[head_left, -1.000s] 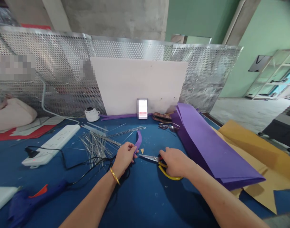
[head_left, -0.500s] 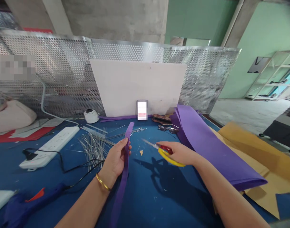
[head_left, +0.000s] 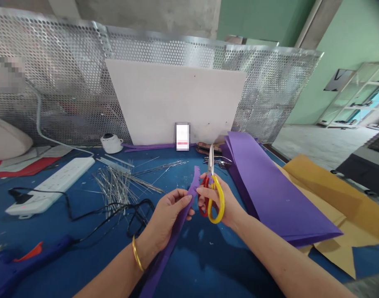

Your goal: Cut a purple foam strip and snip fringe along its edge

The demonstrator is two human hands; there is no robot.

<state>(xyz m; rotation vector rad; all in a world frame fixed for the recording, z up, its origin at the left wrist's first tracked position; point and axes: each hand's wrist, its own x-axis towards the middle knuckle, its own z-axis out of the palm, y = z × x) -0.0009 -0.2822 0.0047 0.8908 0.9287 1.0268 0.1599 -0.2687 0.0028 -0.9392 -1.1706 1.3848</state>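
A long purple paper strip runs from the bottom edge up to the middle of the view. My left hand pinches it below its upper end, thumb on top. Close beside it, my right hand has fingers through the scissors, which have one red and one yellow handle. The scissor blades point up and away, nearly together. My right thumb and fingertips lie at the strip's edge; whether they grip it I cannot tell. Small notches show along the strip's upper edge.
Thin metal wires lie left of my hands, near a white power strip and a blue glue gun. Folded purple paper lies on brown paper at right. A phone leans against a white board.
My hands have come together. The scissors have swung from pointing left to pointing up, and the strip's top end has shifted right. The view has tilted down slightly.
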